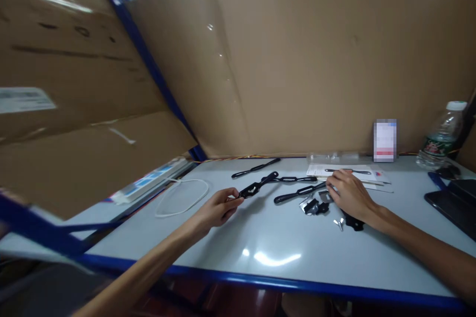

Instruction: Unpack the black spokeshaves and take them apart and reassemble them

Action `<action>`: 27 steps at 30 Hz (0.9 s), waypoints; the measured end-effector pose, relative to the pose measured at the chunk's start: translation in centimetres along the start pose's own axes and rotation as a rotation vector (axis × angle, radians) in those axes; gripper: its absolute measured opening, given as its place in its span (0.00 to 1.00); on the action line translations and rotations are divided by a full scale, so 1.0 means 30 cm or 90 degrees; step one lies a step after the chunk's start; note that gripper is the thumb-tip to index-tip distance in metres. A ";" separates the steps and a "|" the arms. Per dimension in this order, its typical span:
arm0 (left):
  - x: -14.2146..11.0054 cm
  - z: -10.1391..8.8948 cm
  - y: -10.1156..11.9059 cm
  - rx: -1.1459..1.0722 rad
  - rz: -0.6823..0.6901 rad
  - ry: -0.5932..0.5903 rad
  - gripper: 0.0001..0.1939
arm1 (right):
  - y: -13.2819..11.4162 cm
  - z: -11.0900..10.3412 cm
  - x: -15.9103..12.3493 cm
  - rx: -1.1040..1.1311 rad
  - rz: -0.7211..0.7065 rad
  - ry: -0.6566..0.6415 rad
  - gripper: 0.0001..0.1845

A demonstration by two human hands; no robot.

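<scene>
My left hand is closed on the near end of a long black bracket that lies across the pale table. My right hand rests further right, fingers curled over small metal and black parts. What those fingers hold I cannot make out. Beside it lie a second black slotted arm and a chain-like black strip. A silver wing nut and a black piece sit under the right wrist.
A third black arm lies further back. Instruction sheets lie behind my right hand. A white cable loop and power strip sit left. A water bottle, a phone and cardboard walls border the table.
</scene>
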State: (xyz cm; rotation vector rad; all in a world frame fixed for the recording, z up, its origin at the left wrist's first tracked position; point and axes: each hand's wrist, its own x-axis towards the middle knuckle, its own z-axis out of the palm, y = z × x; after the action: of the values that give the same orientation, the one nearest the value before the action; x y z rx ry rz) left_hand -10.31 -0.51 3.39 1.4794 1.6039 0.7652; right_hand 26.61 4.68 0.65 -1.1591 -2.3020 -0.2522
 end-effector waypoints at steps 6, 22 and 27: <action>0.029 0.166 0.172 -0.195 0.062 -0.087 0.24 | -0.036 -0.032 -0.004 0.108 0.028 0.089 0.10; 0.095 0.465 0.192 0.314 0.425 0.012 0.10 | -0.144 -0.027 -0.002 0.578 0.310 -0.030 0.22; 0.087 0.480 0.185 0.362 0.442 0.033 0.09 | -0.165 -0.021 0.001 0.683 0.367 -0.039 0.19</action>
State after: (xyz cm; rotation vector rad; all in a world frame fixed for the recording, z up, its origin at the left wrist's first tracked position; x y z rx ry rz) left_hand 4.96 1.53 0.66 2.5173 1.3982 0.7402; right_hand 22.94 1.42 1.54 -1.1175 -1.5876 1.0935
